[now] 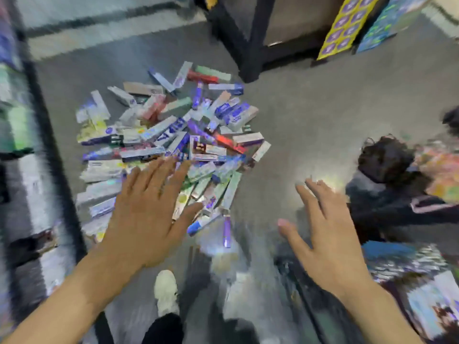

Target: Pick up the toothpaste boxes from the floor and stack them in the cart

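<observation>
A heap of toothpaste boxes [173, 135] in white, blue, purple, red and green lies scattered on the grey floor. My left hand [149, 209] hovers over the near edge of the heap, palm down, fingers straight and spread, holding nothing. My right hand [325, 229] is stretched out to the right of the heap over bare floor, fingers also spread and empty. The picture is blurred by motion. At the lower right a dark frame with boxes inside [407, 276] may be the cart; I cannot tell for sure.
Shelving with goods [22, 145] runs along the left side. A dark display stand [248, 45] and colourful cartons [347, 23] stand at the back. Another person with dark hair [385, 162] crouches at the right. My white shoe [166, 291] is below the heap.
</observation>
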The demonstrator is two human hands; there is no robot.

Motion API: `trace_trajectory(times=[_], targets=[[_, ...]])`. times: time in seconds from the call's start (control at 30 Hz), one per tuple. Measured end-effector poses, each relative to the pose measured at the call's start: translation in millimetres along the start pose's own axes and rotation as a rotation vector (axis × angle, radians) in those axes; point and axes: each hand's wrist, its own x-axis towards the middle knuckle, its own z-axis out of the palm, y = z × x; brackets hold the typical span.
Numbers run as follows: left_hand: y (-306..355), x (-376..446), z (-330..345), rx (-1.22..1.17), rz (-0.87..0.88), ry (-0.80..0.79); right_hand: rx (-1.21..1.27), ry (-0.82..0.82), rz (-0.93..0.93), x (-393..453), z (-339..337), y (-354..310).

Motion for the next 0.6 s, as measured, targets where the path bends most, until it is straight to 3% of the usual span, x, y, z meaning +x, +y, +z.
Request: trace_trajectory(times=[0.13, 0.23, 0.4, 0.6], targets=[[-95.1, -6.6, 32.9, 0.018, -0.108, -0.079, 0.02, -0.062, -0.026, 47.3, 65.8, -51.3], [-131.1, -5.1, 67.9, 0.04, -0.137, -0.134, 0.024, -0.115, -0.013, 62.1, 114.9, -63.4], [-141.2, 2.1, 149.2, -0.022, -0.113, -0.175, 0.023, -0.198, 0.009, 72.7, 196.1, -47.4], [-136.2, 18.0, 304.4, -0.051, -0.042, -0.149, 0.005, -0.21, 0.023, 67.0, 332.1, 17.4]])
